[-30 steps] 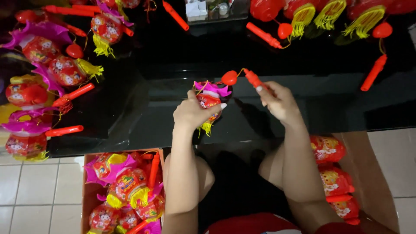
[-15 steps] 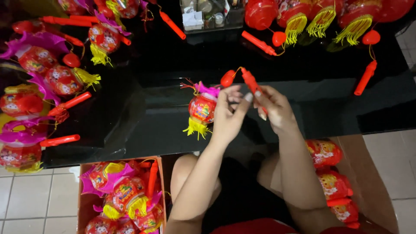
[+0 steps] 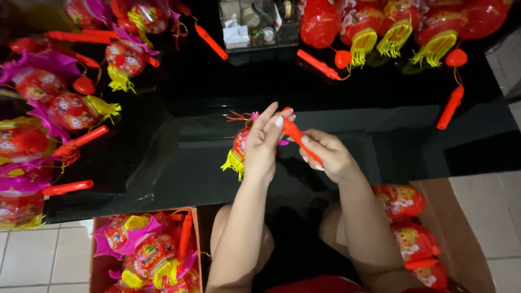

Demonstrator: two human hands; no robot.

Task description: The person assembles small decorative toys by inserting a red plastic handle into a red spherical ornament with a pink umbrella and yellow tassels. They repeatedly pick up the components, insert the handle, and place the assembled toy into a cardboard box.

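My right hand [image 3: 328,156] grips a red plastic handle stick [image 3: 300,140] that slants up to the left. My left hand [image 3: 264,144] has its fingers stretched up and pinches the stick's top end. Behind my left hand lies a small red toy lantern [image 3: 240,146] with a yellow fringe and pink frill, on the black glossy table [image 3: 163,173]. The lantern is partly hidden by my left hand. Both forearms reach up from my lap.
Several finished lanterns with red sticks lie at the table's left [image 3: 70,111] and along its far right [image 3: 401,27]. A clear box of small items [image 3: 255,21] stands at the back. Cardboard boxes of lanterns sit on the tiled floor at left [image 3: 146,252] and right [image 3: 412,228].
My left hand let go of the lantern body and rose to the top of the stick. The lantern has shifted left on the table, and my view has moved closer.
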